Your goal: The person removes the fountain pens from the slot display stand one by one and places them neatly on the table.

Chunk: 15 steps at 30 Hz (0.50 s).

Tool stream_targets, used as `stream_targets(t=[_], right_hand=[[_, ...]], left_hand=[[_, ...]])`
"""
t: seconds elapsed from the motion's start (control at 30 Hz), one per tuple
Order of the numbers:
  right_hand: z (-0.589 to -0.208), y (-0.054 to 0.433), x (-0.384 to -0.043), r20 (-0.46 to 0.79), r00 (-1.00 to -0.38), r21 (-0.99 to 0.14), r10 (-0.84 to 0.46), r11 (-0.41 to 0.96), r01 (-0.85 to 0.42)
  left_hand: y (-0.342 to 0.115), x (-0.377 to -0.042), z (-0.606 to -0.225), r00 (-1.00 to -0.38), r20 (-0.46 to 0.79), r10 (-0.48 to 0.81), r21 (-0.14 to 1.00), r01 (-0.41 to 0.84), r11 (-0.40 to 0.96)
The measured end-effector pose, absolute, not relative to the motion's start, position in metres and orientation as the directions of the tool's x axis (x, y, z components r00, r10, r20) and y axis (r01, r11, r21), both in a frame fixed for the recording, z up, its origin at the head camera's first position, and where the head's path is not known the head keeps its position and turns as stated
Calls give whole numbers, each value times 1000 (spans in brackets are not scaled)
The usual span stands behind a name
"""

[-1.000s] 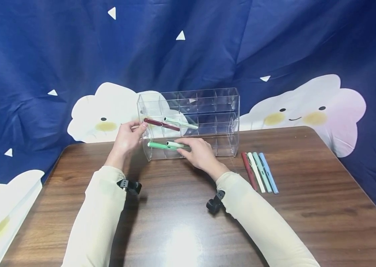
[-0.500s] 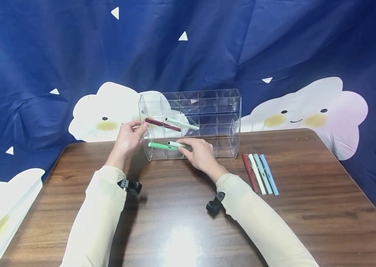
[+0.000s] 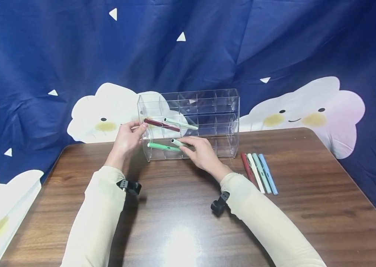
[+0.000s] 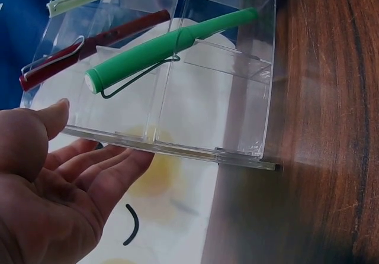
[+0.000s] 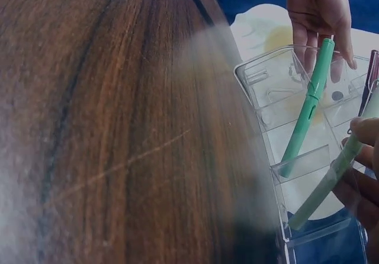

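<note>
A clear acrylic tiered organizer with small compartments stands at the table's back. My left hand holds its left side, thumb at the front edge and fingers against the outer wall in the left wrist view. My right hand pinches a pale green pen at the lowest tier, tilted, its lower end inside a compartment. Left of it a bright green pen leans across the same tier. On the tier above lie a dark red pen and a mint pen.
Right of the organizer, several pens lie side by side on the wooden table: a red pen, a white pen, a teal pen and a blue pen. A blue cloud-print curtain hangs close behind the organizer.
My right hand has shifted slightly right with the pale green pen, whose upper end moved right and up, away from the bright green pen. My left hand has stayed on the organizer.
</note>
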State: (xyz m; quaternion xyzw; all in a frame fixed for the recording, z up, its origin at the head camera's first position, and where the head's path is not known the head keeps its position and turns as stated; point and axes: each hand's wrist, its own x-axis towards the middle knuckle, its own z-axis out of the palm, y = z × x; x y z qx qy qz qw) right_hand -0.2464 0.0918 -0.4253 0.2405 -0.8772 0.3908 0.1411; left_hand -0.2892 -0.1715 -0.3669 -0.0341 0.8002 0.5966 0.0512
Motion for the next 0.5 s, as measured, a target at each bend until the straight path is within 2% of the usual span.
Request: stream_targets(t=[0.5], right_hand=[[-413, 97, -238, 588, -750, -565, -302, 510, -649]], left_hand=[[-172, -289, -367, -992, -130, 7, 957, -123, 264]])
